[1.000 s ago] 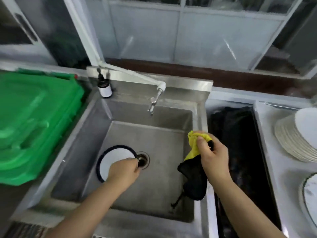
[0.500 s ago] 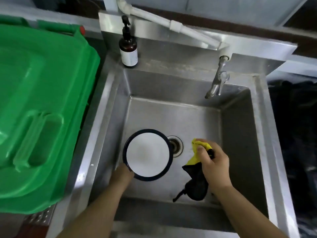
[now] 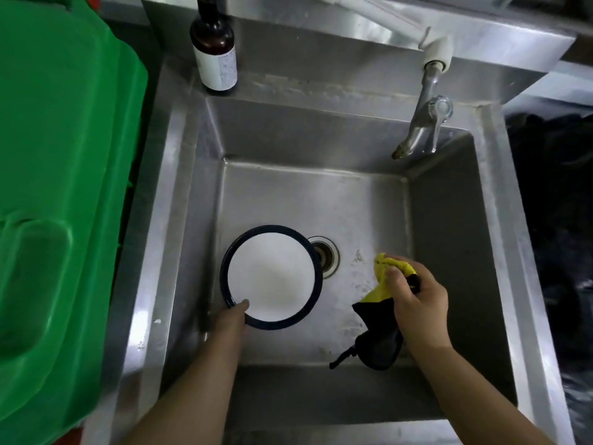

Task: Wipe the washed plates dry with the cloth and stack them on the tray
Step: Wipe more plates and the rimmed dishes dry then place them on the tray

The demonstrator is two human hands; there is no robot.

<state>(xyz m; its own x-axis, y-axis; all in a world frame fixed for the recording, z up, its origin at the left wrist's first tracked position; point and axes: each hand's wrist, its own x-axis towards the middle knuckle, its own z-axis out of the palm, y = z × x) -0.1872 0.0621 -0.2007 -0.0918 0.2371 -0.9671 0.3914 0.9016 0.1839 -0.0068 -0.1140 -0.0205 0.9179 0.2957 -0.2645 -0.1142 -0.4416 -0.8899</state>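
Observation:
A white plate (image 3: pixel 271 277) with a dark blue rim is in the steel sink (image 3: pixel 369 200), just left of the drain. My left hand (image 3: pixel 232 319) grips its near edge, thumb on the rim, fingers hidden beneath. To the right, my right hand (image 3: pixel 415 300) holds a bunched yellow and black cloth (image 3: pixel 380 329) over the sink floor; the black part hangs below the hand. The tray and the other plates are out of view.
A green plastic bin lid (image 3: pixel 64 187) fills the left side. A brown soap bottle (image 3: pixel 215 46) stands on the sink's back ledge. The tap (image 3: pixel 423 120) reaches over the back right corner. The drain (image 3: pixel 325 256) lies beside the plate. A dark bag (image 3: pixel 558 236) sits right of the sink.
The view has tilted down and closer to the sink. My left hand has shifted from the plate's right edge to its near edge and raised it. The cloth hand moved down into the sink.

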